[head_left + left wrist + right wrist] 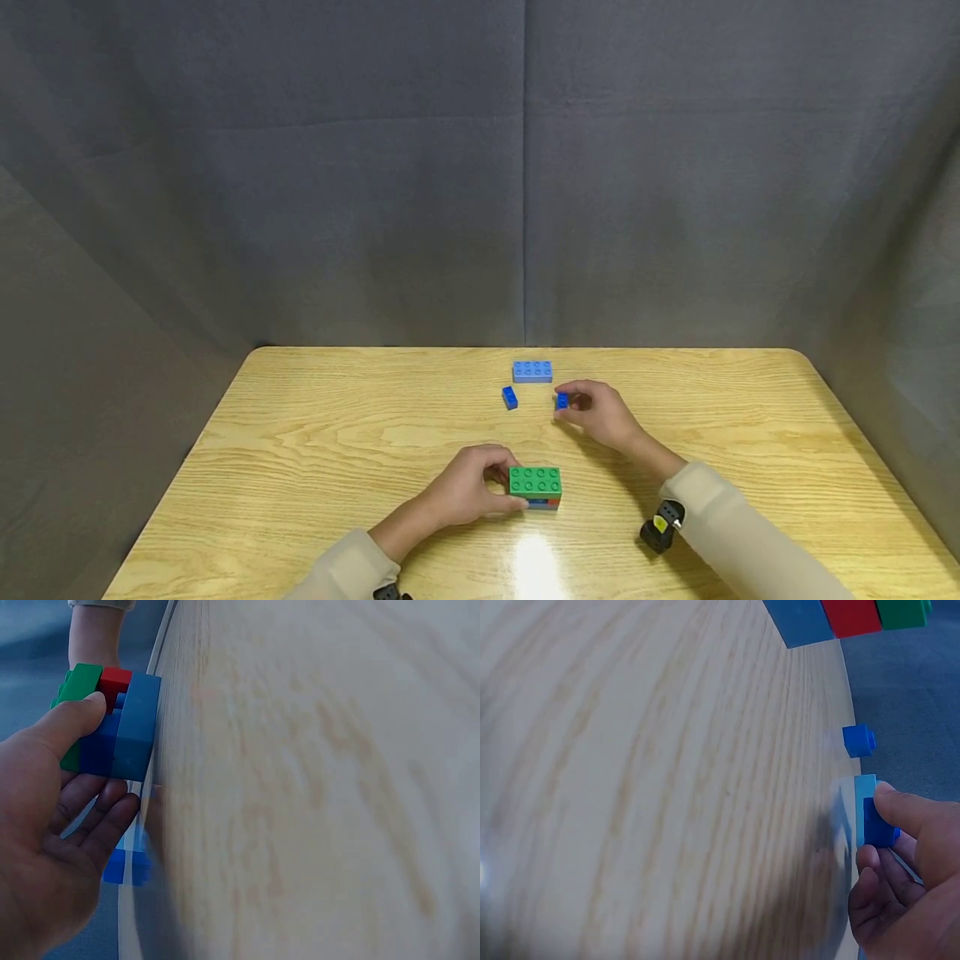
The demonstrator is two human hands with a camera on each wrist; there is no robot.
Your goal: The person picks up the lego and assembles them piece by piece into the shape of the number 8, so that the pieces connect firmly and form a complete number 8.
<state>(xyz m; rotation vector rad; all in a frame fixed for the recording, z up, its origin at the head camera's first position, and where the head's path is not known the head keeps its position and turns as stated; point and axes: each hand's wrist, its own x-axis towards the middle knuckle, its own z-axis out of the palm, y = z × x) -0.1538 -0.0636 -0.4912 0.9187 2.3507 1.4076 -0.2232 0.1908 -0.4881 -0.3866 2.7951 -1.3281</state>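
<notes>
A stack of toy building bricks stands on the table near its front, with a green eight-stud brick [535,481] on top. Below the green one, the left wrist view shows a red brick [116,679] and a dark blue brick [98,747] over a lighter blue base brick [136,727]. My left hand [468,490] grips this stack from its left side, thumb at the front. Farther back, my right hand [602,414] pinches a small dark blue brick [562,402] between thumb and fingers, close over the tabletop.
Another small dark blue brick [510,397] lies left of my right hand. Behind it, near the table's far edge, is a light blue eight-stud brick [532,372]. A dark grey curtain [420,208] hangs around the wooden table [315,433].
</notes>
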